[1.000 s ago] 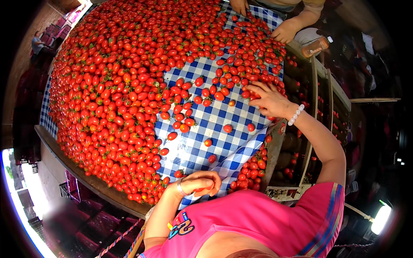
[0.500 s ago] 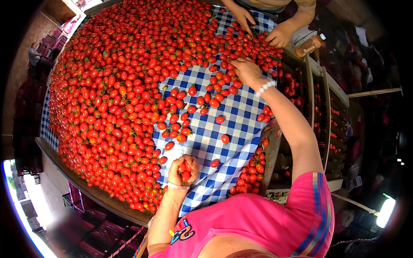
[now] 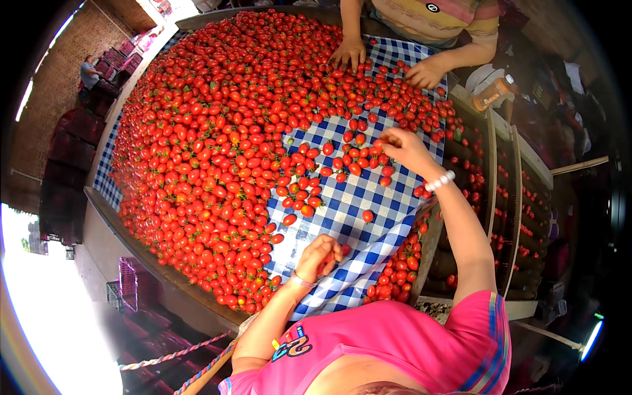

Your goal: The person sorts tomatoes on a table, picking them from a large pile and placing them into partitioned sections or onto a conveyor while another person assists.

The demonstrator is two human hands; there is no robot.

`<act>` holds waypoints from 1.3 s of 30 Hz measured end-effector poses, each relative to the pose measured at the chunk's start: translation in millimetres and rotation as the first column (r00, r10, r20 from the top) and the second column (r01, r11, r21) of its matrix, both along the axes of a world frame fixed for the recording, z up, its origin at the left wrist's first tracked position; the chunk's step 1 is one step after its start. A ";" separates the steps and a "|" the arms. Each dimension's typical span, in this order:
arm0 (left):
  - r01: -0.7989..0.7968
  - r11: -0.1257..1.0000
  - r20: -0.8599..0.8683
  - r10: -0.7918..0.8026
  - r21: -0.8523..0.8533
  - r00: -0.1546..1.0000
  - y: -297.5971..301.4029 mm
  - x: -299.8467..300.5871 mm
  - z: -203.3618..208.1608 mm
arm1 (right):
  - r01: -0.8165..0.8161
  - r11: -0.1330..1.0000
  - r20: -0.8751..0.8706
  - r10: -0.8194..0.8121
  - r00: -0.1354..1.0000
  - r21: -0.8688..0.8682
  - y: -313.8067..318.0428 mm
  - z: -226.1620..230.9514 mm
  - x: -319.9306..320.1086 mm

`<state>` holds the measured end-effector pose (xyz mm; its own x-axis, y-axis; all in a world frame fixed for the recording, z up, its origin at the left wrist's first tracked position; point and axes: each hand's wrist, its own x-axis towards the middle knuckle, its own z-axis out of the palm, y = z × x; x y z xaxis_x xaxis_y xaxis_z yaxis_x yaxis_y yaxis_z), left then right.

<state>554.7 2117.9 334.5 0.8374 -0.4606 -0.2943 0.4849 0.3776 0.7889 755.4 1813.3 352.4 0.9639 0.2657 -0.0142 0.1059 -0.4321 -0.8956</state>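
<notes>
Oval tomatoes heap from upper centre to lower left of the frame, their long axes pointing every way. The left hand, lower centre, curls around a few; the right hand, right of centre, bends its fingers at others, its grip unclear. Checked cloth lies beneath; a brick wall stands upper left.

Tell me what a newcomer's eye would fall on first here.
Probably the huge heap of small red tomatoes, covering the table's left and far parts. Next, the blue-and-white checked cloth showing through at the middle, and the bright pink shirt at the bottom. The left hand curls around tomatoes near the shirt; the right hand is among scattered ones farther up.
</notes>
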 end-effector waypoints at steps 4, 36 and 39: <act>0.250 0.957 0.115 -0.267 0.147 0.957 -15.2 -22.8 32.1 | -0.097 0.980 -0.151 0.123 0.981 0.172 -6.0 68.6 -101.7; -0.148 0.575 0.539 -0.604 0.805 0.587 -4.9 -20.9 21.0 | -0.185 0.671 0.182 0.437 0.881 -0.718 -18.7 -30.6 -4.4; -0.179 0.601 0.591 -0.608 0.779 0.530 -4.6 -21.9 28.9 | -0.071 0.391 -0.067 0.024 0.997 -0.918 -37.2 -5.9 -7.5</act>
<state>532.8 2113.3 363.4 0.7704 -0.6332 0.0746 -0.4644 -0.4770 0.7462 747.9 1776.1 346.4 0.9425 0.1140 -0.3142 0.1326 -0.9904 0.0384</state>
